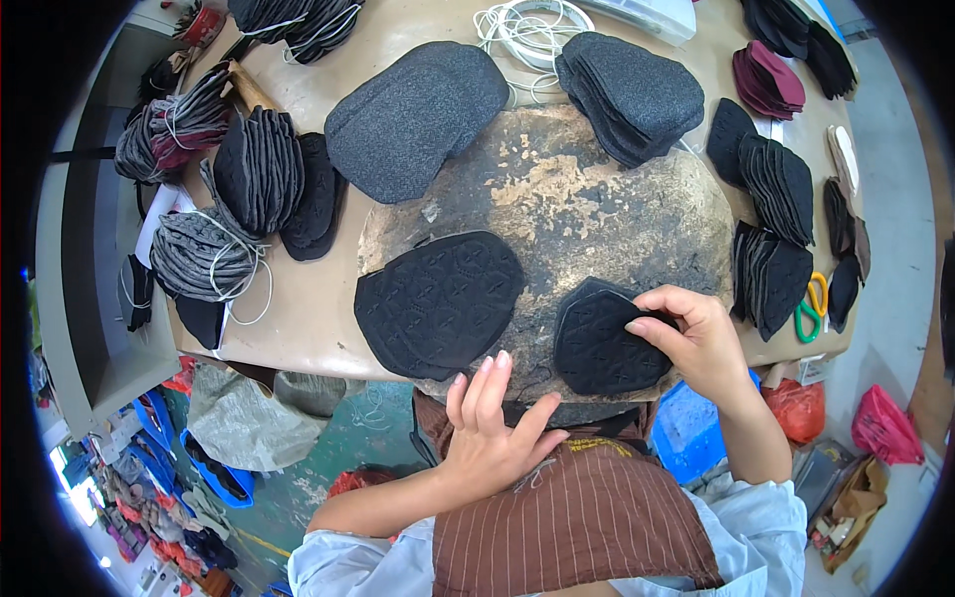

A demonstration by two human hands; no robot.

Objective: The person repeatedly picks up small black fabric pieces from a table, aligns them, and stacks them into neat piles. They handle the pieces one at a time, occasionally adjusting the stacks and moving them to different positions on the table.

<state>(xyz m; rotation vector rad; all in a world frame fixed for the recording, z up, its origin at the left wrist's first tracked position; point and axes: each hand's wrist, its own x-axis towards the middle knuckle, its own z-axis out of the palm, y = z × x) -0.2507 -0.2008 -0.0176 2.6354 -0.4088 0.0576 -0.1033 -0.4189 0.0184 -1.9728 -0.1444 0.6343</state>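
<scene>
I see the right hand point(708, 346) pinching the small black pieces point(600, 348) at one edge; they lie just left of its fingers on a worn slab point(562, 229). The left hand point(494, 443) has loosely spread fingers, the larger black pieces point(438, 303) just beyond them.

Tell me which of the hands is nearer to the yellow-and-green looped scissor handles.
Right. The right hand is left of the scissor handles, pinching a black quilted fabric piece; the left hand is much farther left, fingers spread.
</scene>
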